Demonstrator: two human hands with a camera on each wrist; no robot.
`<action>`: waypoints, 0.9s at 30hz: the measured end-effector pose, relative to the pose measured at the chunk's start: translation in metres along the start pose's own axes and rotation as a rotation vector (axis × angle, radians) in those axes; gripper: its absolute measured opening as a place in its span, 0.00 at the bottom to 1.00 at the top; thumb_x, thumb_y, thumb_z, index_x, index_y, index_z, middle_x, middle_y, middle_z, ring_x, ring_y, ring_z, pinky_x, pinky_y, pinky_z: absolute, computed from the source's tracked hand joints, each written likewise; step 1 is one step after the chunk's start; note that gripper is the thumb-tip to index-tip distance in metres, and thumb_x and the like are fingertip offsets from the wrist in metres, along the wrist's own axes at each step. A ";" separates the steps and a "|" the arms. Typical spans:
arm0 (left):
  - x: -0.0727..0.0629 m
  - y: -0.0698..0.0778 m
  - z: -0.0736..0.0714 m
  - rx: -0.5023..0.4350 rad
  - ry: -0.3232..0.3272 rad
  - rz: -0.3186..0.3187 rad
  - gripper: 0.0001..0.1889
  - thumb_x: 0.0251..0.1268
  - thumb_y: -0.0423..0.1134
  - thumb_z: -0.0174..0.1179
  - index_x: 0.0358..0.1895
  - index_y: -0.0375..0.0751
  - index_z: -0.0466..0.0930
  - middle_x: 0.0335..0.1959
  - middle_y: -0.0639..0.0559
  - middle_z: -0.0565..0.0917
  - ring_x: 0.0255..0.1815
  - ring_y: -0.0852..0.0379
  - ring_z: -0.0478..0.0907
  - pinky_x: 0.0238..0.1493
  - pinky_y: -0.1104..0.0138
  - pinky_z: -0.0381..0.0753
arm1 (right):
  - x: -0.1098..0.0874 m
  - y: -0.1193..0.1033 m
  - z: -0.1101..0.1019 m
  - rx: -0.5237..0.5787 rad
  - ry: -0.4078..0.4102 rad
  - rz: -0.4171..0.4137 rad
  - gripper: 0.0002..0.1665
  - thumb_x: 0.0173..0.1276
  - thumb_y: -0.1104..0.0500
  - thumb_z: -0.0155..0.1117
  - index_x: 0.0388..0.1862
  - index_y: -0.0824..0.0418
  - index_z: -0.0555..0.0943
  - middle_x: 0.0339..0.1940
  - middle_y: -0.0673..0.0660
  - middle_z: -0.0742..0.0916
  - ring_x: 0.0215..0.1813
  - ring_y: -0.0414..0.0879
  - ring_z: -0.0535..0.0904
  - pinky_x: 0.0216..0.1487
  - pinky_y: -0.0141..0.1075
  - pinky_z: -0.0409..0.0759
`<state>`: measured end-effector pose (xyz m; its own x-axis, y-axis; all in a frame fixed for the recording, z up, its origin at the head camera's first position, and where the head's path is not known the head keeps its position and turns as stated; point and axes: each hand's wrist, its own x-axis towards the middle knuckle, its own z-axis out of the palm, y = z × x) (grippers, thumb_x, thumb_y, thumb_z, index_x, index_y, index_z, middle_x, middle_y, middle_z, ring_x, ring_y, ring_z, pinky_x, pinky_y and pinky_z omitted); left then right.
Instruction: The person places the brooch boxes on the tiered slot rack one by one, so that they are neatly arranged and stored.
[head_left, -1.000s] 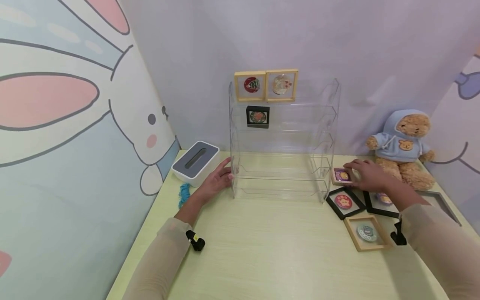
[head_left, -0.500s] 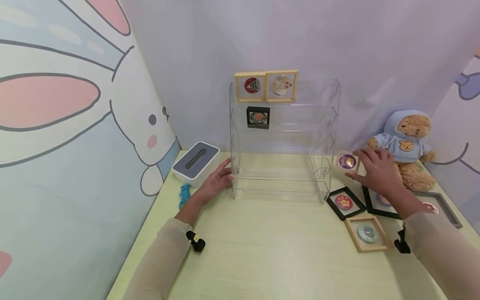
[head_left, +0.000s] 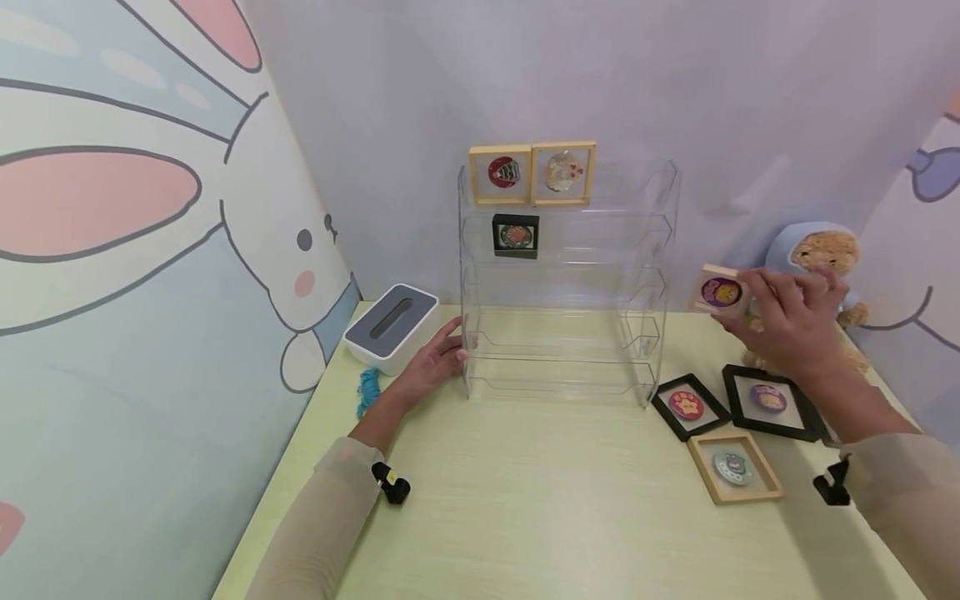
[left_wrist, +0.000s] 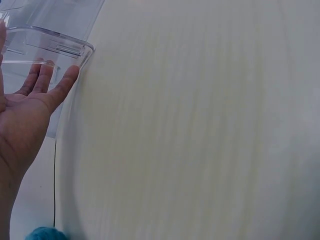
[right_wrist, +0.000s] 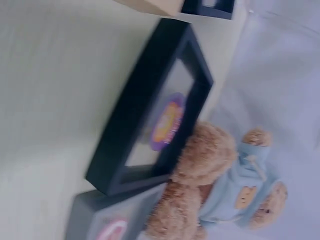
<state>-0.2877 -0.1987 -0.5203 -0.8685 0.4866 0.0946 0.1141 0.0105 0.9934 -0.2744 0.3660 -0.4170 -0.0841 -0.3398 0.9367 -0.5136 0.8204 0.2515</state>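
My right hand (head_left: 798,325) pinches a small light-wood frame (head_left: 720,292) with a purple and yellow badge, raised in front of the teddy bear (head_left: 825,250). At the left side of the clear acrylic rack (head_left: 562,361), my left hand (head_left: 433,364) touches its side panel with extended fingers; the left wrist view shows these fingers (left_wrist: 64,86) against the clear plastic. Two light-wood frames (head_left: 501,175) stand on the rack's top tier, and a small black frame (head_left: 516,236) sits one tier lower. The right hand is out of sight in the right wrist view.
On the table at right lie a black frame with a red badge (head_left: 687,405), a larger black frame (head_left: 772,402), a wooden frame (head_left: 735,468) and a grey frame (right_wrist: 112,212). A tissue box (head_left: 393,327) and blue cord (head_left: 368,390) are at left.
My right hand has lifted the small light-wood frame off the table, up and to the right, tilting its face toward me. The left hand has stayed on the rack.
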 end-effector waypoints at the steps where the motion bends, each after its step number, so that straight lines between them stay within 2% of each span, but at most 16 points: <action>1: 0.000 0.000 0.000 -0.003 0.003 0.000 0.38 0.91 0.40 0.55 0.93 0.54 0.48 0.83 0.27 0.68 0.80 0.28 0.70 0.64 0.70 0.84 | 0.007 -0.001 -0.002 0.009 0.011 -0.001 0.41 0.83 0.30 0.58 0.56 0.70 0.86 0.46 0.70 0.84 0.49 0.68 0.65 0.63 0.72 0.62; 5: 0.000 0.000 0.001 -0.011 0.017 -0.005 0.37 0.90 0.37 0.54 0.93 0.54 0.48 0.82 0.26 0.69 0.78 0.31 0.72 0.63 0.70 0.84 | 0.030 -0.008 -0.006 0.045 0.028 -0.004 0.42 0.81 0.30 0.61 0.56 0.70 0.86 0.46 0.69 0.82 0.49 0.66 0.63 0.60 0.73 0.60; 11: 0.000 0.002 0.002 -0.013 0.017 -0.016 0.38 0.91 0.36 0.53 0.93 0.54 0.47 0.82 0.27 0.68 0.78 0.33 0.72 0.64 0.69 0.85 | 0.059 -0.021 -0.002 0.082 -0.046 -0.052 0.43 0.84 0.29 0.56 0.59 0.70 0.84 0.51 0.70 0.83 0.50 0.67 0.64 0.65 0.73 0.64; 13: 0.000 0.002 0.002 -0.007 0.012 -0.012 0.38 0.91 0.37 0.53 0.93 0.54 0.47 0.82 0.27 0.68 0.79 0.32 0.71 0.64 0.69 0.84 | 0.068 -0.027 0.003 0.092 -0.078 -0.079 0.44 0.85 0.29 0.53 0.61 0.70 0.84 0.53 0.71 0.83 0.49 0.68 0.65 0.66 0.73 0.66; 17: 0.000 0.002 0.001 0.000 0.005 0.000 0.38 0.91 0.40 0.55 0.93 0.54 0.48 0.83 0.28 0.69 0.80 0.31 0.71 0.65 0.68 0.84 | 0.088 -0.038 0.018 0.116 -0.119 -0.139 0.44 0.86 0.30 0.52 0.65 0.71 0.83 0.54 0.72 0.84 0.48 0.69 0.67 0.61 0.72 0.66; 24: 0.002 -0.002 -0.002 0.015 0.001 0.007 0.37 0.91 0.38 0.54 0.92 0.56 0.49 0.83 0.29 0.69 0.79 0.36 0.73 0.65 0.68 0.84 | 0.117 -0.046 0.047 0.143 -0.210 -0.224 0.42 0.88 0.34 0.52 0.72 0.71 0.78 0.59 0.73 0.82 0.49 0.69 0.68 0.51 0.67 0.63; 27: 0.001 -0.002 -0.001 0.009 0.008 -0.002 0.37 0.91 0.35 0.53 0.92 0.57 0.49 0.83 0.30 0.70 0.79 0.37 0.73 0.65 0.68 0.84 | 0.126 -0.047 0.059 0.143 -0.268 -0.243 0.38 0.85 0.40 0.64 0.75 0.70 0.76 0.63 0.72 0.81 0.48 0.69 0.68 0.48 0.64 0.63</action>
<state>-0.2895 -0.1995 -0.5223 -0.8728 0.4792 0.0928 0.1165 0.0199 0.9930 -0.3114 0.2570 -0.3253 -0.1562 -0.6399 0.7524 -0.6584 0.6353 0.4037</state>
